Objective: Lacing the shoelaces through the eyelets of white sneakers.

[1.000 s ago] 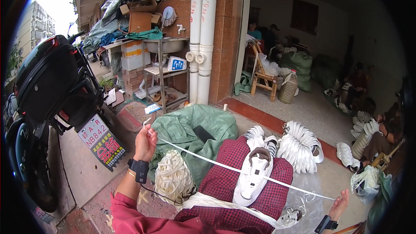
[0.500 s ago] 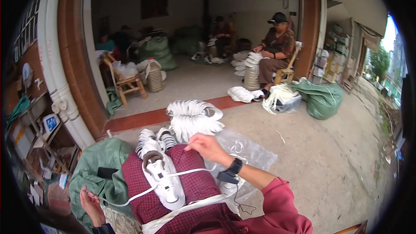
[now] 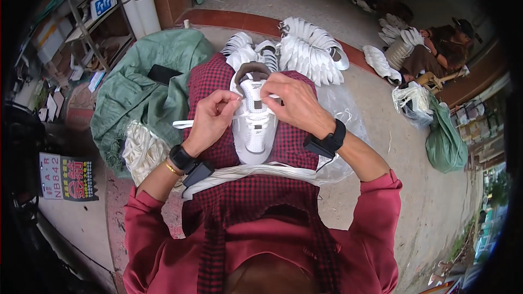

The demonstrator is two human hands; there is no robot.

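Observation:
A white sneaker (image 3: 254,136) lies on my lap, over a red-and-black checked apron (image 3: 204,90), its toe toward me and its brown-lined opening away. My left hand (image 3: 211,120) pinches a white shoelace (image 3: 183,124) at the left of the tongue; a loop of it sticks out left of the hand. From the other side my right hand (image 3: 297,102) bends over the eyelets, thumb and fingers pinched on the lace there, partly hidden by the fingers. A bundle of loose white laces (image 3: 261,172) lies across my lap below the toe.
More white shoes (image 3: 239,46) stand beyond my knees, beside a row of stacked white shoes (image 3: 313,49). A green sack (image 3: 147,95) at left carries a black phone (image 3: 163,74) and borders more laces (image 3: 143,149). Clear plastic (image 3: 343,125) lies at right; a seated person (image 3: 444,46) is farther off.
Both hands have come in from wide apart to meet over the sneaker, and the lace stretched out to either side is drawn in. The view has tipped downward.

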